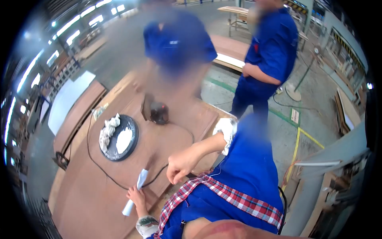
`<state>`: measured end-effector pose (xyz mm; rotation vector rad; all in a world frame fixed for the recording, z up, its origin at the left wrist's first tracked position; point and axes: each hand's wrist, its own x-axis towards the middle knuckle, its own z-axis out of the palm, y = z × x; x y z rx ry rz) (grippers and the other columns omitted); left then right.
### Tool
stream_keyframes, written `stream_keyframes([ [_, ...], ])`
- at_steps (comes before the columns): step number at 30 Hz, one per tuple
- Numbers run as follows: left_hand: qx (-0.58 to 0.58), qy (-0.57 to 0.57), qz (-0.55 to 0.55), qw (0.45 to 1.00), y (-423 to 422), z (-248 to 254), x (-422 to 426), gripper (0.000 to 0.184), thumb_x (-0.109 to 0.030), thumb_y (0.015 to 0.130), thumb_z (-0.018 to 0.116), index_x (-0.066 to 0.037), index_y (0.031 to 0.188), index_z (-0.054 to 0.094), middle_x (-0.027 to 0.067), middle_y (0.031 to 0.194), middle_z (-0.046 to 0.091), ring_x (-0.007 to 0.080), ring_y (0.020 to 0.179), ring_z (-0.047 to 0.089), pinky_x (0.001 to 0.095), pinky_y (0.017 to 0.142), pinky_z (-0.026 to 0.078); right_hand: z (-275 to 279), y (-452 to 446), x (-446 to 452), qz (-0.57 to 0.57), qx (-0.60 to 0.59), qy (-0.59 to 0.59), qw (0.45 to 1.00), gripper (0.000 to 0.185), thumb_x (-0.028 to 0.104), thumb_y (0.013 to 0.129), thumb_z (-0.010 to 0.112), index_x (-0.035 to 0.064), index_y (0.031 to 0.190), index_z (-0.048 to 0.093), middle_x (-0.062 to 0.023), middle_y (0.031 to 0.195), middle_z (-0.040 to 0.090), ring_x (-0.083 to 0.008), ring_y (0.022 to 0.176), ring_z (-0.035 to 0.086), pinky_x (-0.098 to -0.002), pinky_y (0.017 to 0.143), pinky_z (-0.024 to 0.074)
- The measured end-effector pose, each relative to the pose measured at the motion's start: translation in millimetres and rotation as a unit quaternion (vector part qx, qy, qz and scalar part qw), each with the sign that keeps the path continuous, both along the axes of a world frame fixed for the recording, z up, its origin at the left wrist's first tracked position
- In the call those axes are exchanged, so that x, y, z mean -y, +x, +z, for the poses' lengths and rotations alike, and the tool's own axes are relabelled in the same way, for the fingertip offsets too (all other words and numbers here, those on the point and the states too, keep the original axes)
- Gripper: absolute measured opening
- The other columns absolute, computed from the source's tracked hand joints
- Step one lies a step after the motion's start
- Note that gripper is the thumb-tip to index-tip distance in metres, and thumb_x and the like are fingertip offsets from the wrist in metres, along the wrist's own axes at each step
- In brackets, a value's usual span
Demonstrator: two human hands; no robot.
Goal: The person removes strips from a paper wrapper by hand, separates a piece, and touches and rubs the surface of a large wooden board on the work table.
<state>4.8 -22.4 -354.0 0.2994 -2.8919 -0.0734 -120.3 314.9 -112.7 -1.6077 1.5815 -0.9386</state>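
Note:
My left hand (137,196) rests low over the brown board (93,195), its fingers round a narrow, pale blue-white tool (141,178). A thin brownish part extends beyond the tool's upper end; its kind is unclear. Above the board's near edge, my right hand (184,162) is loosely closed with its fingers curled down, and its inside is hidden. A black cord (105,173) crosses the board beside the left hand. Farther off, a round dark tray (134,144) holds white paste (124,140) and a crumpled whitish cloth (107,133).
A dark, round-bodied power tool (159,113) stands on the board near a co-worker in blue (179,40), whose outline is blurred. Another person in blue (274,47) stands at the upper right. Stacked boards (77,115) lie to the left. A grey machine column (314,199) rises at the right.

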Motion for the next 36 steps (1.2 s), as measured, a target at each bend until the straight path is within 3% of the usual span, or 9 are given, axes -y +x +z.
stream_keyframes([
  [6, -0.012, 0.016, -0.024, 1.000, -3.3, 0.9, -3.3, 0.037, -0.022, 0.072, 0.065, -0.009, 0.105, 0.056, 0.0100, 0.093, 0.055, 0.0266, 0.093, 0.050, 0.0444, 0.085, 0.031, -71.0, -3.5, -45.9, -0.015, -0.266, 0.074, 0.961, 0.014, 0.024, 0.079, 0.054, 0.0120, 0.079, 0.061, -0.0095, 0.070, 0.063, -0.0298, 0.066, 0.060, -0.0430, 0.053, 0.0449],
  [8, -0.021, 0.034, -0.017, 0.999, -3.2, 2.8, -9.1, 0.036, -0.022, 0.073, 0.064, -0.008, 0.105, 0.055, 0.0105, 0.092, 0.057, 0.0268, 0.093, 0.051, 0.0441, 0.086, 0.031, -86.3, 10.2, -70.5, -0.046, -0.201, 0.164, 0.965, 0.015, 0.025, 0.078, 0.054, 0.0117, 0.080, 0.060, -0.0132, 0.073, 0.062, -0.0339, 0.069, 0.059, -0.0472, 0.054, 0.0442],
  [11, -0.035, 0.050, -0.007, 0.998, -4.2, 6.4, -14.0, 0.035, -0.022, 0.074, 0.063, -0.008, 0.105, 0.055, 0.0111, 0.089, 0.058, 0.0270, 0.092, 0.052, 0.0436, 0.086, 0.031, -162.3, 30.5, -95.8, -0.083, -0.139, 0.207, 0.965, 0.027, 0.027, 0.081, 0.047, 0.0145, 0.101, 0.061, -0.0160, 0.083, 0.063, -0.0347, 0.079, 0.060, -0.0464, 0.064, 0.0461],
  [13, -0.054, 0.053, -0.009, 0.997, -6.0, 3.2, -15.4, 0.034, -0.022, 0.075, 0.063, -0.008, 0.105, 0.055, 0.0112, 0.087, 0.059, 0.0270, 0.090, 0.052, 0.0436, 0.085, 0.031, -134.9, 47.3, -86.7, -0.178, -0.178, 0.202, 0.947, 0.027, 0.025, 0.082, 0.048, 0.0140, 0.104, 0.060, -0.0149, 0.083, 0.063, -0.0333, 0.076, 0.061, -0.0432, 0.065, 0.0476],
  [16, -0.062, 0.068, 0.013, 0.996, -9.4, 5.1, -19.9, 0.034, -0.023, 0.075, 0.063, -0.007, 0.105, 0.055, 0.0111, 0.088, 0.059, 0.0263, 0.089, 0.053, 0.0431, 0.085, 0.031, -157.2, 54.0, -74.0, -0.275, -0.103, 0.018, 0.956, 0.023, 0.022, 0.083, 0.052, 0.0129, 0.101, 0.062, -0.0131, 0.081, 0.064, -0.0293, 0.070, 0.062, -0.0380, 0.062, 0.0489],
  [19, -0.046, 0.087, 0.009, 0.995, -13.1, 13.6, -19.0, 0.034, -0.024, 0.076, 0.063, -0.008, 0.105, 0.055, 0.0105, 0.088, 0.060, 0.0256, 0.089, 0.053, 0.0425, 0.085, 0.032, -157.5, 55.8, -40.6, -0.383, -0.063, -0.047, 0.920, 0.016, 0.019, 0.082, 0.058, 0.0111, 0.094, 0.065, -0.0113, 0.079, 0.065, -0.0260, 0.065, 0.063, -0.0338, 0.058, 0.0493],
  [23, -0.012, 0.041, -0.018, 0.999, -16.7, 34.3, -21.1, 0.032, -0.015, 0.072, 0.063, -0.009, 0.103, 0.056, 0.0104, 0.090, 0.058, 0.0263, 0.089, 0.053, 0.0429, 0.087, 0.032, -148.9, 47.0, -11.1, -0.395, -0.085, -0.101, 0.909, 0.013, 0.019, 0.080, 0.062, 0.0097, 0.088, 0.066, -0.0094, 0.077, 0.065, -0.0233, 0.064, 0.063, -0.0313, 0.056, 0.0492],
  [28, -0.024, 0.043, 0.031, 0.998, -17.3, 35.7, -9.5, 0.034, -0.006, 0.069, 0.060, -0.014, 0.102, 0.058, 0.0141, 0.114, 0.047, 0.0281, 0.117, 0.040, 0.0543, 0.098, 0.020, -164.0, 41.8, -2.3, -0.360, -0.070, -0.084, 0.926, 0.014, 0.020, 0.080, 0.062, 0.0106, 0.089, 0.066, -0.0073, 0.075, 0.066, -0.0214, 0.062, 0.063, -0.0301, 0.055, 0.0492],
  [36, -0.053, -0.020, 0.028, 0.998, -40.1, 33.9, -3.0, 0.026, -0.007, 0.074, 0.055, -0.017, 0.096, 0.065, 0.0177, 0.126, 0.038, 0.0316, 0.123, 0.031, 0.0546, 0.100, 0.016, -160.1, 42.3, -2.9, -0.353, -0.053, -0.025, 0.934, 0.014, 0.021, 0.081, 0.059, 0.0113, 0.090, 0.065, -0.0051, 0.069, 0.066, -0.0199, 0.060, 0.064, -0.0307, 0.054, 0.0490],
])
